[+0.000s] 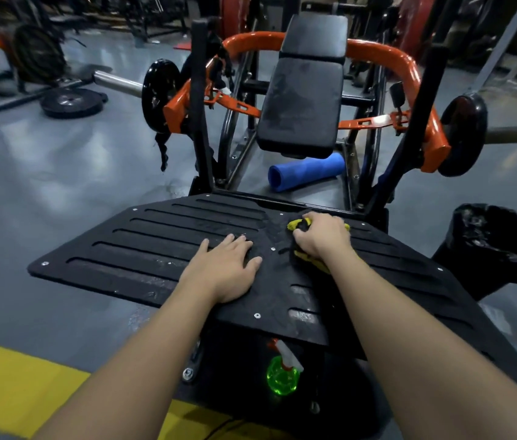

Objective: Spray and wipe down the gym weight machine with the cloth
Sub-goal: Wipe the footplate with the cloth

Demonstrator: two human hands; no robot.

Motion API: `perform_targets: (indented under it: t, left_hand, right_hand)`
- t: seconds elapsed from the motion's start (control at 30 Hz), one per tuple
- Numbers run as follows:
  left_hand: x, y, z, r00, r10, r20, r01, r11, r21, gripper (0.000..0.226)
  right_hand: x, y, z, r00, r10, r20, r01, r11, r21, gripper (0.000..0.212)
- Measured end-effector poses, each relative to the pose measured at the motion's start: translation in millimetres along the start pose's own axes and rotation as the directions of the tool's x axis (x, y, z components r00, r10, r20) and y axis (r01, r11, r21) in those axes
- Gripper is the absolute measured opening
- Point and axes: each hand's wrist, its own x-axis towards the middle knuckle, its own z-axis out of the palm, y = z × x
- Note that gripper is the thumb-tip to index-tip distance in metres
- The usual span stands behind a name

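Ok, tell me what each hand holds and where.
Right hand grips the yellow cloth, bunched around its middle, on the footplate. Left hand holds nothing, resting flat.

You have one wide-angle camera on your head; it looks forward and down, close above the black footplate (162, 249), with the seat pad (301, 103) farther ahead.

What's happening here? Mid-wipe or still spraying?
Mid-wipe, by the look of it. A person leans over the weight machine's black footplate. The right hand grips a yellow cloth pressed onto the plate near its far edge, and the left hand rests flat on the plate beside it. The green spray bottle sits below the plate's near edge, in neither hand. The seat pad lies beyond the plate.
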Motion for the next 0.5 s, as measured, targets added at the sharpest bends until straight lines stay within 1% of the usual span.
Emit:
perform_targets:
  t: [0.07,0.17,0.3,0.4,0.5]
  left_hand:
    - [0,-1,1,1.000,0.001,0.012,-0.001,1.000,-0.020,0.063]
    - [3,-3,1,1.000,0.001,0.018,0.000,1.000,-0.027,0.064]
    - [2,-2,1,1.000,-0.001,0.015,0.001,1.000,-0.018,0.064]
    - [3,-2,1,1.000,-0.002,0.011,0.002,1.000,-0.017,0.064]
    - [3,0,0,1.000,-0.003,-0.004,0.003,1.000,-0.025,0.063]
  right_hand:
    - [26,-1,4,1.000,-0.004,0.012,0.004,1.000,0.027,0.047]
    - [54,-2,6,0.999,0.029,-0.019,-0.028,0.996,0.086,0.039]
    - [72,-2,8,0.998,0.065,-0.023,-0.063,0.993,0.100,0.040]
    - [72,-3,6,0.998,0.058,0.008,-0.058,0.998,0.036,0.054]
    - [61,-3,1,0.994,0.022,0.107,-0.016,0.998,-0.056,0.079]
